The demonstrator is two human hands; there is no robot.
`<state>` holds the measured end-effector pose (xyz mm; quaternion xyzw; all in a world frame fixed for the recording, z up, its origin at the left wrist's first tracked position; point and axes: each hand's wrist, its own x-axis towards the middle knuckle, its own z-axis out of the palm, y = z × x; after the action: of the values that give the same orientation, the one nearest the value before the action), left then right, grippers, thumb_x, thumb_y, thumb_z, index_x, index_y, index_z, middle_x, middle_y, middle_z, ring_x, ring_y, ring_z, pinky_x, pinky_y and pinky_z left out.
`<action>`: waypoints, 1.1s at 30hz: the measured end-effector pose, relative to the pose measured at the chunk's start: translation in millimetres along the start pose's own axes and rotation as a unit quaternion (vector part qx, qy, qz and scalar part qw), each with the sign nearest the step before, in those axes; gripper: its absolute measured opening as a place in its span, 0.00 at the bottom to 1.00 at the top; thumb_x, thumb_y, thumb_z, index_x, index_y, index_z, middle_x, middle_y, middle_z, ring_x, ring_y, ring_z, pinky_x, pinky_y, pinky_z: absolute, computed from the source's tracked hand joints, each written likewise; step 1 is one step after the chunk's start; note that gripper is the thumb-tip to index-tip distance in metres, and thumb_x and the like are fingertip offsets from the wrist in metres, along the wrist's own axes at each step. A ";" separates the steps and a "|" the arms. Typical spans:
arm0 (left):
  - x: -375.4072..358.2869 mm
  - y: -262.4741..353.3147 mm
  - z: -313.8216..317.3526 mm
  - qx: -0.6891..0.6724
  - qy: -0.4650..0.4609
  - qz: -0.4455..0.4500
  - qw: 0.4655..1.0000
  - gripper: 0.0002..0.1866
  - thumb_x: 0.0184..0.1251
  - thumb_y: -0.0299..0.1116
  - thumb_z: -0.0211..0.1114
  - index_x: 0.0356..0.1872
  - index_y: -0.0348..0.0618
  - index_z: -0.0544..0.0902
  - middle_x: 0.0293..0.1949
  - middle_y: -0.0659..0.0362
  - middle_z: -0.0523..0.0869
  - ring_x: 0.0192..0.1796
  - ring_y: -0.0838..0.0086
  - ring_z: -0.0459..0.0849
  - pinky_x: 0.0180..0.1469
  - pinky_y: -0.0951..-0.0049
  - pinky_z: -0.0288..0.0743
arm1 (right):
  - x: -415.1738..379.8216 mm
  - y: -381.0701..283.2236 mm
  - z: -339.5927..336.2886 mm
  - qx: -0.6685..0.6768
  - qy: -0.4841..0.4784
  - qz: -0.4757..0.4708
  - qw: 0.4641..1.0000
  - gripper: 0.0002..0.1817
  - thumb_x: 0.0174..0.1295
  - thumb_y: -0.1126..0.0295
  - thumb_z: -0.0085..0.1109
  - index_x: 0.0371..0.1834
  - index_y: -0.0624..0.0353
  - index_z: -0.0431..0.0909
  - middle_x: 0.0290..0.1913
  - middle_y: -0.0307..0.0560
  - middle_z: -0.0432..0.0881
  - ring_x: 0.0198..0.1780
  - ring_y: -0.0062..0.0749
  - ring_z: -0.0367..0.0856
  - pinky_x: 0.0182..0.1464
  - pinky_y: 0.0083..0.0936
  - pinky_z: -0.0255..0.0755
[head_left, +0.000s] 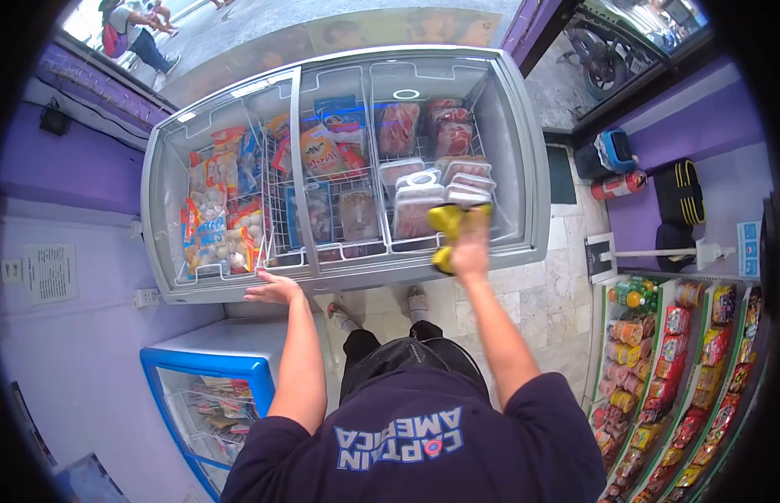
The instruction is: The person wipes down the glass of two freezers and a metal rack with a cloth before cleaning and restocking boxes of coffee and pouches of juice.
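1. Landmark: chest freezer [365, 275], glass-topped, long axis running side to side across the person's front.
2. Main thing: yellow cloth [445, 221], bunched, at the freezer's front edge, right of its middle. One lobe reaches in over the glass, one drops toward the front rim. Too crumpled for a clear long axis; roughly front-to-back, with a fold going right.
3. Right hand [471, 243]: has the cloth gripped, arm stretched forward over the freezer's front rim. Cloth is under the fingers and just left of them. Fingertips partly hidden; pressure on the glass, can't tell.
4. Left hand [277, 288]: bare, fingers spread, at the freezer's front rim, left of the middle. Contact with the rim, can't tell.
5. Key relation: right hand is on the cloth; left is well apart, off toward the freezer's left end. Most of the glass lies beyond and left of the cloth.
6. Inside the freezer: meat trays [419, 211] right half, just beyond the cloth; bagged food [207, 214] left end.
7. Around the freezer: blue-framed cooler [260, 366] near its front left, snack shelves [671, 344] off its front right.
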<state>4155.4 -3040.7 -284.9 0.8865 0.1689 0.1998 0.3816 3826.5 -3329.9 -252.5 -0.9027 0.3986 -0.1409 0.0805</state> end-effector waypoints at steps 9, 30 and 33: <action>-55.6 28.9 8.6 0.058 0.044 -0.049 0.996 0.39 0.77 0.51 0.45 0.71 0.21 0.51 0.75 0.33 0.45 0.78 0.45 0.44 0.78 0.52 0.45 | 37.9 27.9 -57.1 0.000 -0.169 -0.206 0.964 0.43 0.58 0.49 0.62 0.78 0.30 0.53 0.81 0.50 0.38 0.81 0.53 0.35 0.78 0.53 0.33; -53.5 26.2 5.7 0.073 0.040 -0.042 0.996 0.40 0.78 0.51 0.43 0.72 0.21 0.50 0.75 0.33 0.47 0.78 0.47 0.45 0.78 0.55 0.42 | 124.4 111.0 -57.7 -0.095 0.046 -0.110 0.988 0.45 0.63 0.45 0.52 0.78 0.58 0.49 0.80 0.55 0.46 0.80 0.50 0.43 0.78 0.46 0.40; -54.3 27.6 4.6 0.071 0.035 -0.038 0.996 0.40 0.78 0.52 0.43 0.72 0.20 0.50 0.75 0.32 0.46 0.78 0.47 0.45 0.78 0.55 0.42 | 207.9 117.6 -40.3 -0.098 0.081 -0.091 0.988 0.43 0.66 0.44 0.49 0.78 0.58 0.50 0.79 0.58 0.49 0.79 0.53 0.46 0.77 0.46 0.42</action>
<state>4114.9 -3086.0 -279.5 0.8968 0.2296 0.2030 0.3191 3865.3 -3564.2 -205.0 -0.9243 0.3320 -0.1805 -0.0536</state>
